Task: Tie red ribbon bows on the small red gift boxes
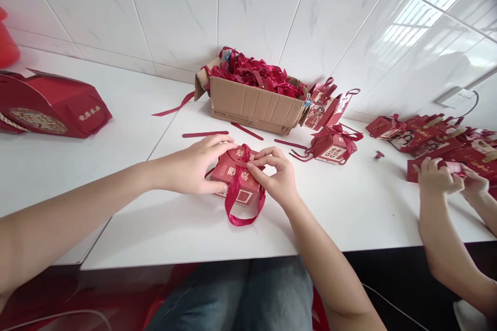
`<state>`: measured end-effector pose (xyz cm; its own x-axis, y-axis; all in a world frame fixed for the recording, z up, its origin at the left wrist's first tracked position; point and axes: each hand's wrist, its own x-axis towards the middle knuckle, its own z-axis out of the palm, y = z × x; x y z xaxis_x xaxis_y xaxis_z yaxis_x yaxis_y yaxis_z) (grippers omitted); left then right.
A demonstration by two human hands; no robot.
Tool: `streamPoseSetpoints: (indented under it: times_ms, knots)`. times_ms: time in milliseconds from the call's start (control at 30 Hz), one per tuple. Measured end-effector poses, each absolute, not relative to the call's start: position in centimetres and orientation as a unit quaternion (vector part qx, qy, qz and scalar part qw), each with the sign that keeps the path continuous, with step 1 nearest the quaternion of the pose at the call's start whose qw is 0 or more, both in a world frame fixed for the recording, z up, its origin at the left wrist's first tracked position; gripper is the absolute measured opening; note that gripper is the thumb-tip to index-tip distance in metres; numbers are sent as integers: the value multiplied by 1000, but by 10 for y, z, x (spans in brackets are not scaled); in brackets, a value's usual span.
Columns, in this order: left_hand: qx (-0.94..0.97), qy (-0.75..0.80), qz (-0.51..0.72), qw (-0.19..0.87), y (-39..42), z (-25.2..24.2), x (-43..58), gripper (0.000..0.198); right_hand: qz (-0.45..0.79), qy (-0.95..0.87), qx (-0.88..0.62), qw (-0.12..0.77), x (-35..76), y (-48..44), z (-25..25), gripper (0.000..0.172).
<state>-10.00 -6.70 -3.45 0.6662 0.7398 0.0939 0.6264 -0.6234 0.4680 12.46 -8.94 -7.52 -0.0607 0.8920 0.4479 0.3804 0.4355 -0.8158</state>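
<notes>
A small red gift box (236,186) with white characters lies on the white table (349,212) in front of me. A dark red ribbon (235,201) crosses its top and loops down over its front. My left hand (196,165) rests on the box's left side, its fingers curled over the top at the ribbon. My right hand (277,173) pinches the ribbon at the box's top right. Both hands are closed on the ribbon and box.
A cardboard box (254,106) full of red ribbons stands at the wall behind. A finished box with a bow (334,146) sits to its right. Loose ribbon strips (205,134) lie nearby. A large red bag (50,106) lies at left. Another person's hands (450,178) handle red boxes (427,137) at right.
</notes>
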Motion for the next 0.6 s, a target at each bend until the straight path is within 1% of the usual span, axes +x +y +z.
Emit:
streamPoseSetpoints:
  times_ms: [167,267,367,433,500,533,600]
  knots:
    - [894,378,139,194,-61,-35,-85,79,261,-685,-461,500,125,-90,-75,8]
    - [875,382,173,241,-59,-40,-76,72,258,-688,-452,506,126,-89,-76,9]
    - [837,382,211,329,-56,-39,-68,59,250,-690,-444,514,126,-88,-77,8]
    - [802,383,242,389,-55,-34,-63,42,242,-691,-444,517,126,-88,-78,7]
    - [764,391,284,427,-54,-28,-59,24,236,-691,-446,518,125,-88,-78,7]
    - [745,396,304,443,-53,-24,-57,19,235,-691,-447,518,125,-88,-78,8]
    - [702,395,326,494,-53,-18,-54,15,235,-691,-443,521,125,-88,-78,8]
